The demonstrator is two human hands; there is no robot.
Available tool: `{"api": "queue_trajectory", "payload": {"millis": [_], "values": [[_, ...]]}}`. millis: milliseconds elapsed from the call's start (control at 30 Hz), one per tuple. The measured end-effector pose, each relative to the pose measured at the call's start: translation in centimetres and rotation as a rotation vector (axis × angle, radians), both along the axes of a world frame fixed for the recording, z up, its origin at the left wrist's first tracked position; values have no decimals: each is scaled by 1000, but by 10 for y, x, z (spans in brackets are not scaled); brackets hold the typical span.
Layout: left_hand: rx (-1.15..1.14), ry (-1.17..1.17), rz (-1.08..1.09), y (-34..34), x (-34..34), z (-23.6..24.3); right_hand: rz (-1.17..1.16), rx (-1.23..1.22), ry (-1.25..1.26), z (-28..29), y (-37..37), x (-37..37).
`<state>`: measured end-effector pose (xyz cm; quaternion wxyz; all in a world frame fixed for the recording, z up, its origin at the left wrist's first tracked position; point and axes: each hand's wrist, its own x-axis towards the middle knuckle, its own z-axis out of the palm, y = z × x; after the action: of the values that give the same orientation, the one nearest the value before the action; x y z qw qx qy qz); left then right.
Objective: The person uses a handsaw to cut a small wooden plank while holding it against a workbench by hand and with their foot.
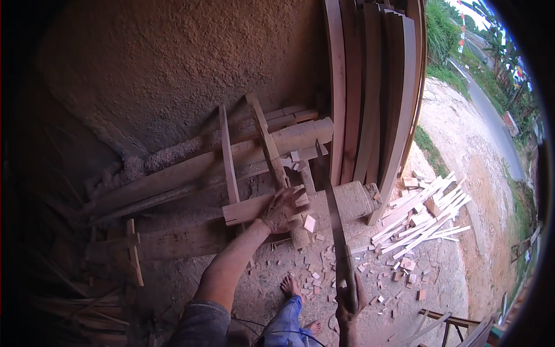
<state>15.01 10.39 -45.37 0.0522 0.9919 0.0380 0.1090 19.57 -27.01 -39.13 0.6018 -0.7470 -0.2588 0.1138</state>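
Observation:
My right hand [351, 298] is wrapped round the handle of a handsaw [335, 214]. Its long dark blade points away from me, across the right part of the wooden bench. A short squared piece of wood [245, 210] with slots cut in its left end lies across the bench. My left hand [283, 211] grips this piece near its right end and presses it down, fingers bent over it. The blade is just right of that hand; whether it touches the wood cannot be made out.
Tall planks [373, 92] lean upright beyond the bench. Thick beams [243, 150] run along the rough wall. A pile of thin offcuts [428, 214] lies at the right, with small wood blocks [407, 264] scattered on the floor. My bare foot [291, 285] stands below the bench.

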Motion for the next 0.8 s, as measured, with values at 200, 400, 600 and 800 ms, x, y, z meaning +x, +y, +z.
{"api": "queue_trajectory", "payload": {"millis": [200, 400, 600, 800], "values": [[-209, 17, 489, -12, -17, 10, 50, -14, 3, 16, -9, 3], [-134, 275, 437, 19, -18, 19, 208, -101, 133, 40, -4, -6], [-23, 150, 680, 2, 13, 9, 171, -37, -19, 40, 9, -10], [-154, 169, 713, 18, 15, -6, 247, -121, 4, 69, 10, -7]]}}
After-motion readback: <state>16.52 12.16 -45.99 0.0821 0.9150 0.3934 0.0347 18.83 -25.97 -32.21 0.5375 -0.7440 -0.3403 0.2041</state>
